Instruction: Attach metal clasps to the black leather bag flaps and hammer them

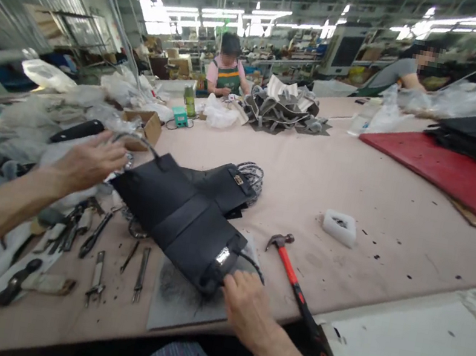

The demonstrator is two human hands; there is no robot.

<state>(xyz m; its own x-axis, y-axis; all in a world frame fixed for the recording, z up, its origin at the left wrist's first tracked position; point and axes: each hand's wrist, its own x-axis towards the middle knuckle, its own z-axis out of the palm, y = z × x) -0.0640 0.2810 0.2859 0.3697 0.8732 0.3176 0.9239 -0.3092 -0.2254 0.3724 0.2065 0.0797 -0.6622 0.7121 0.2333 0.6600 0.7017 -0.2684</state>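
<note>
A flat, unfolded black leather bag piece [185,218] stretches between my two hands, tilted above the table. My left hand [96,159] is closed at its upper left end, by a thin handle strap [145,142]; its fingers are slightly blurred. The lower right end, beside a shiny metal clasp [222,256], is gripped by my right hand [248,306]. Another black bag piece [222,184] with a gold-coloured clasp lies behind it. Below the held piece is a grey work slab [178,308], partly covered. A claw hammer [291,267] with a red and black handle rests to the right.
Punches and other hand tools [95,279] lie at the left front. A white block [340,227] holding small dark bits sits right of the bag pieces. Plastic-wrapped goods crowd the left. Two people work across the table, near grey pieces [282,109] and a red sheet [446,172].
</note>
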